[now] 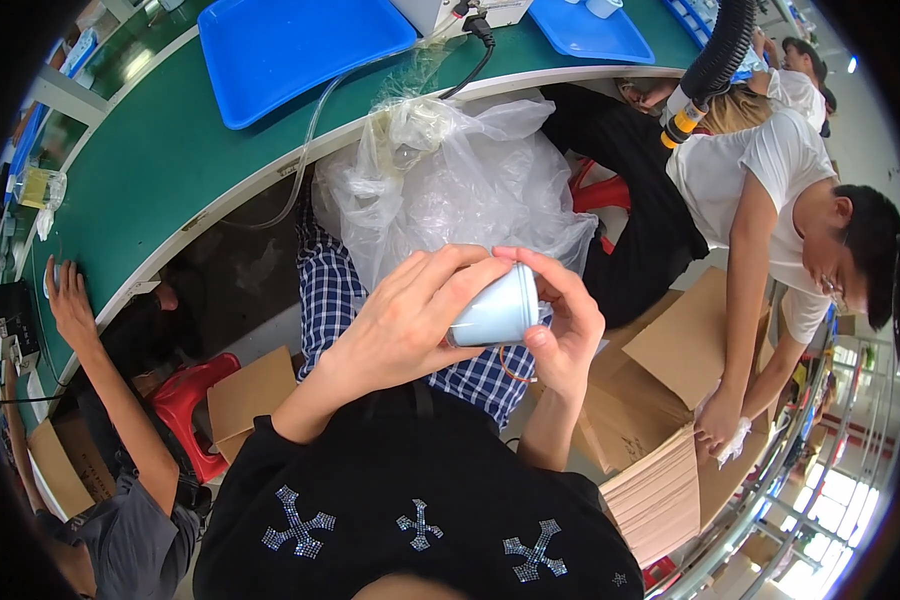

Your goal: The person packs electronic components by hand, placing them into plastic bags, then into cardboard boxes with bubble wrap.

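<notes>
Over my lap I hold a pale blue plastic cup (497, 308) with a clear outer layer, lying on its side. My left hand (395, 312) wraps its fingers over the top and left of the cup. At the rimmed right end, my right hand (567, 322) closes on it with fingers above and thumb below. The fingers cover part of the cup, and its contents cannot be seen. Just beyond my hands, a large clear plastic bag (470, 190) is spread across my lap.
A green workbench (160, 190) curves ahead, with a blue tray (300, 55) and a smaller blue tray (595, 35). A black hose (715, 60) hangs at upper right. A co-worker leans over a cardboard box (635, 400) on the right; another person's hand (68, 300) rests on the bench.
</notes>
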`<state>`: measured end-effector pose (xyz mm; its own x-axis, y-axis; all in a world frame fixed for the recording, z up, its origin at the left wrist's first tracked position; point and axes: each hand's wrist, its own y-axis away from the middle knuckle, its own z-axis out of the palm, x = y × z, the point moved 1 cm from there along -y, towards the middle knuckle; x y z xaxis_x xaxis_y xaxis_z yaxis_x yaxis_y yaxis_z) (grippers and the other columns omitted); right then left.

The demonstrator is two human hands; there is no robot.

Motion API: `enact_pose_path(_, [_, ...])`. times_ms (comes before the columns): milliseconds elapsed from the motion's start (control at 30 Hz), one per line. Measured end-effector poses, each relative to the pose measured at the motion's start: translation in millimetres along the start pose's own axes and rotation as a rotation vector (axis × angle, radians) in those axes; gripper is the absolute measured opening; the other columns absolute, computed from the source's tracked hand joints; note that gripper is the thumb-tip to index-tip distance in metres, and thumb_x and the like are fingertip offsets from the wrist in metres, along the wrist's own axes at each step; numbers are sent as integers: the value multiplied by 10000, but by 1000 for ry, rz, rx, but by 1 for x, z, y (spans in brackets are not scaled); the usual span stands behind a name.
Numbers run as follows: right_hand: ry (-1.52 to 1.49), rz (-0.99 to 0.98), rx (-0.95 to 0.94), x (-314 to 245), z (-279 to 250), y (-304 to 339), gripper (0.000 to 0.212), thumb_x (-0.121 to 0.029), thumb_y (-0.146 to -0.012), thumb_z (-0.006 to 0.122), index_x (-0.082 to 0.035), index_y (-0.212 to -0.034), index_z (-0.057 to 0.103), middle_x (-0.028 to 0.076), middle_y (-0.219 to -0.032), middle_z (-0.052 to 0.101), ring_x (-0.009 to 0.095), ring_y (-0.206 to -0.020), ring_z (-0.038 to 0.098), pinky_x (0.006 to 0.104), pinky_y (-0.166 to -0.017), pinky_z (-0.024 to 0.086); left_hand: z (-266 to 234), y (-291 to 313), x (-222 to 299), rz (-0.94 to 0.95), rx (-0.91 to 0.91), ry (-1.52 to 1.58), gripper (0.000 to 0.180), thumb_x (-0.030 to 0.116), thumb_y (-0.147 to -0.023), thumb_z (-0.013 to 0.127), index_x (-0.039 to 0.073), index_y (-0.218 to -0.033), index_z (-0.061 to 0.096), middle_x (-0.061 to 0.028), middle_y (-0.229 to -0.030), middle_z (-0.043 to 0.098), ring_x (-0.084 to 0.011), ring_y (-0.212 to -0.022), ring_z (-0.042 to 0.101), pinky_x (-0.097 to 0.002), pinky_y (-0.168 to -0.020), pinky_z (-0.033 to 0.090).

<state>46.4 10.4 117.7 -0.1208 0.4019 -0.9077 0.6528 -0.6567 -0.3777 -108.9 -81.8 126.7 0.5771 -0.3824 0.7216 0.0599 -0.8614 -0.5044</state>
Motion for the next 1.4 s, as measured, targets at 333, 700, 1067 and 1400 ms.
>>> enact_pose_path(333, [76,-110,182,-2,0,1,612,-423,-772,602,64,-1139,548,169,-1022,623,169,-755,565,243,-616,429,-2,-6,5,46,-14,-50,784,68,-486,795,58,-1200,470,-133,-1088,544,-292,-928,564,-353,-743,455])
enact_pose_path(700, [56,-144,335,5,11,1,622,-478,-812,552,84,-1078,550,186,-1003,585,211,-856,559,261,-651,419,1,-7,6,4,-25,-17,770,-12,-493,761,92,-1211,501,-140,-1121,521,-308,-968,558,-369,-793,477])
enact_pose_path(1067, [91,-23,552,22,3,6,658,-538,-848,502,65,-1113,487,148,-1058,536,211,-967,542,318,-834,439,-11,7,-10,-203,-69,13,653,109,-647,739,69,-1236,460,-125,-1091,507,-290,-955,546,-367,-777,454])
enact_pose_path(1400, [-339,179,291,51,56,12,607,18,-703,671,-61,-1191,319,151,-1229,374,224,-1110,449,347,-897,421,-6,84,-53,-698,-45,421,656,199,-719,749,16,-1252,414,-125,-1129,542,-222,-1062,529,-325,-925,406])
